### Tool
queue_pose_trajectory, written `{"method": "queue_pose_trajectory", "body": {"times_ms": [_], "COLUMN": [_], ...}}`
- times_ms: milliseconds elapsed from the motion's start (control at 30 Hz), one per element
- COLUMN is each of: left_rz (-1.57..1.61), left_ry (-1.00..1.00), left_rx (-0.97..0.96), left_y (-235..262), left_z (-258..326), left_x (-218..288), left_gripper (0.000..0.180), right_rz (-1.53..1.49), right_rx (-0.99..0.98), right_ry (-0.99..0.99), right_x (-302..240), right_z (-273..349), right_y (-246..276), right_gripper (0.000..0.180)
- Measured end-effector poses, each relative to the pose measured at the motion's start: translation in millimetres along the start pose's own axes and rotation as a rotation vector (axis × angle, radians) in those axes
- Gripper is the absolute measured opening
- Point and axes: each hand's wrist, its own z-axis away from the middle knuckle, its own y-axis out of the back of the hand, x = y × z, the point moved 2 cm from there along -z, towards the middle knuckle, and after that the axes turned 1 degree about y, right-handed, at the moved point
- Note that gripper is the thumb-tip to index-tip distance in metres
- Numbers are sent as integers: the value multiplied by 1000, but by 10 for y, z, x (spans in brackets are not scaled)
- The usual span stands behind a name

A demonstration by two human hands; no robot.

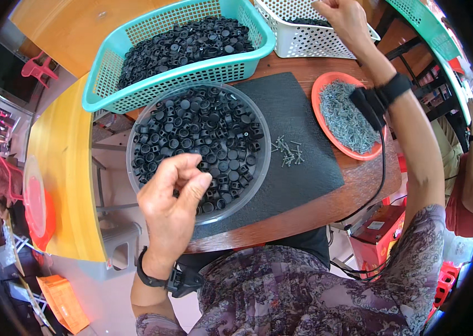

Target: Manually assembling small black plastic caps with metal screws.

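My left hand [172, 193] hovers over the near rim of a clear round bowl [259, 173] full of small black plastic caps [197, 131]. Its fingertips are pinched together and seem to hold one black cap. My right hand [345, 19] reaches far forward over a white mesh basket [303, 39]; its fingers are closed, and what they hold is hidden. A small heap of metal screws [288, 150] lies on the black mat [298, 117] between the bowl and an orange plate [323, 89] piled with screws.
A teal mesh basket [191, 73] with more black caps stands behind the bowl. A second teal basket [432, 28] sits at the far right. A black cable [383, 168] runs from my right wrist band down to a red box [376, 229]. A yellow table [63, 162] lies left.
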Motion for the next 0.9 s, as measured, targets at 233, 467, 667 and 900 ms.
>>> {"method": "queue_pose_trajectory", "body": {"times_ms": [233, 467, 667, 900], "left_rz": [-380, -746, -823, -741], "left_ry": [-287, -529, -646, -688], "left_rx": [-182, -249, -245, -265], "left_y": [-84, -307, -426, -405], "left_z": [-433, -699, -728, -692], "left_x": [-2, -189, -206, -215], "left_gripper": [22, 24, 22, 17], "right_rz": [107, -116, -285, -488], "right_rx": [-49, -1, -155, -228], "right_ry": [229, 431, 351, 254], "right_x": [-32, -316, -490, -642], "right_z": [-37, 701, 1167, 1532], "right_y": [-102, 3, 213, 268], "right_gripper": [33, 22, 12, 9]}}
